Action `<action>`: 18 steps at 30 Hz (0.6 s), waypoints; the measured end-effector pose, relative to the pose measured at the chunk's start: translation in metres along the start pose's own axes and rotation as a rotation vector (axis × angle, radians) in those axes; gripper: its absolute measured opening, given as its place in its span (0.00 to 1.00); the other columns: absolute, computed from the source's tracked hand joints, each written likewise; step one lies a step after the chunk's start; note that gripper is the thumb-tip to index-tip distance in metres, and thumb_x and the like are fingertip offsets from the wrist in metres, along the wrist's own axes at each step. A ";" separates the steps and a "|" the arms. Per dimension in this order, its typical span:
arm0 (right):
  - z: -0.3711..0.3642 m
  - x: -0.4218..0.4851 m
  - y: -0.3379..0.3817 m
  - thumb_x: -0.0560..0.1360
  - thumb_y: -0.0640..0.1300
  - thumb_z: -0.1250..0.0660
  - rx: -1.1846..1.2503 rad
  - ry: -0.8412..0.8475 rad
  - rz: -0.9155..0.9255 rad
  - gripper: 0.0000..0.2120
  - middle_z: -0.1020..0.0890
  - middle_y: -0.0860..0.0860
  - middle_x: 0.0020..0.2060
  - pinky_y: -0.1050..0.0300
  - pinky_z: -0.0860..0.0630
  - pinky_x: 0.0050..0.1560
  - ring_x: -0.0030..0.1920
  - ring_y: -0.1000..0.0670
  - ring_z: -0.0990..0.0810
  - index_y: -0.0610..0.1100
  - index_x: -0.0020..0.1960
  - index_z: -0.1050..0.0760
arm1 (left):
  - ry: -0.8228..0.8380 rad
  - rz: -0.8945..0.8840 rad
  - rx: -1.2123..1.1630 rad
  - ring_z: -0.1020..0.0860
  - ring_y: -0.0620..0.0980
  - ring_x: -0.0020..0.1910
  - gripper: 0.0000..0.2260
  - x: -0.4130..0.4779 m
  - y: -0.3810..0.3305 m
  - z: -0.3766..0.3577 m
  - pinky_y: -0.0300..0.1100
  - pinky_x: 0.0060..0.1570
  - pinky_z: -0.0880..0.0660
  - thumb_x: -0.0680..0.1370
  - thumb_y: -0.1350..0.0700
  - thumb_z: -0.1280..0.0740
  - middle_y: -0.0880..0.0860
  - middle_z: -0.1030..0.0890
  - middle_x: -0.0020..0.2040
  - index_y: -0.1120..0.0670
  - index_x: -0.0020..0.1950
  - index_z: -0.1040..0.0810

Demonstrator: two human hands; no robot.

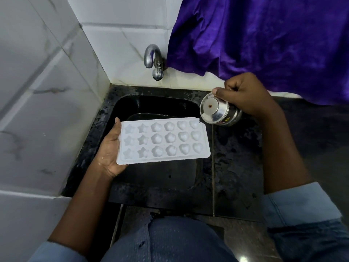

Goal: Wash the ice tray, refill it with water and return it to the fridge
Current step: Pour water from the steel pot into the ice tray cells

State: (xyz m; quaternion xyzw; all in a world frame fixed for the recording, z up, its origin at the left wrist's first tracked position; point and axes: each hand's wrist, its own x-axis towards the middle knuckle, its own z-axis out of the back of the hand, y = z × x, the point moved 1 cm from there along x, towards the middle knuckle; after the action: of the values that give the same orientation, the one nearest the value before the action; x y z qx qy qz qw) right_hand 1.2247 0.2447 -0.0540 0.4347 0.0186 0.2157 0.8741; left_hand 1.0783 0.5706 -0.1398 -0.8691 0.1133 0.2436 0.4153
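A white ice tray with star, flower and heart moulds is held level over the black sink. My left hand holds the tray's left end, thumb along the edge and fingers underneath. My right hand grips a small steel cup, tipped on its side with its base facing me, right at the tray's far right corner. I cannot tell whether water is flowing from the cup.
A steel tap sticks out of the white tiled wall above the sink. A purple cloth hangs at the upper right over the dark wet countertop. The tiled side wall closes off the left.
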 end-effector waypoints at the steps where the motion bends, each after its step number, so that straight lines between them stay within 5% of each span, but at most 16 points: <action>1: -0.001 0.001 0.002 0.77 0.50 0.26 -0.025 0.001 0.006 0.28 0.37 0.48 0.25 0.56 0.39 0.32 0.27 0.54 0.39 0.39 0.29 0.37 | 0.001 0.001 -0.003 0.17 0.60 0.62 0.33 -0.001 0.000 0.000 0.58 0.51 0.16 0.84 0.32 0.47 0.60 0.18 0.68 0.54 0.63 0.14; 6: -0.002 0.004 0.010 0.77 0.51 0.26 -0.119 -0.014 0.041 0.27 0.35 0.49 0.24 0.55 0.39 0.32 0.26 0.55 0.38 0.41 0.29 0.36 | -0.016 -0.009 -0.008 0.16 0.60 0.61 0.33 -0.006 -0.003 -0.002 0.57 0.50 0.16 0.84 0.32 0.48 0.60 0.17 0.67 0.54 0.62 0.13; 12: 0.001 0.003 0.018 0.77 0.51 0.27 -0.106 -0.046 0.055 0.27 0.29 0.37 0.27 0.52 0.35 0.33 0.28 0.51 0.34 0.35 0.31 0.32 | -0.041 -0.038 -0.005 0.13 0.57 0.54 0.34 -0.014 -0.005 -0.004 0.54 0.43 0.15 0.85 0.34 0.50 0.59 0.13 0.59 0.54 0.53 0.10; 18: 0.003 0.002 0.023 0.78 0.51 0.27 -0.111 -0.066 0.061 0.26 0.27 0.37 0.27 0.52 0.34 0.33 0.27 0.50 0.33 0.35 0.31 0.33 | -0.031 -0.037 -0.005 0.15 0.59 0.58 0.33 -0.014 -0.004 0.005 0.56 0.47 0.15 0.84 0.33 0.49 0.60 0.16 0.64 0.55 0.58 0.11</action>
State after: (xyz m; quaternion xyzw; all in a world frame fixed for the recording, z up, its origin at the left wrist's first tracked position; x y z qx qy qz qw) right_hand 1.2187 0.2555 -0.0339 0.3931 -0.0356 0.2284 0.8900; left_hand 1.0662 0.5773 -0.1326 -0.8683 0.0900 0.2495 0.4192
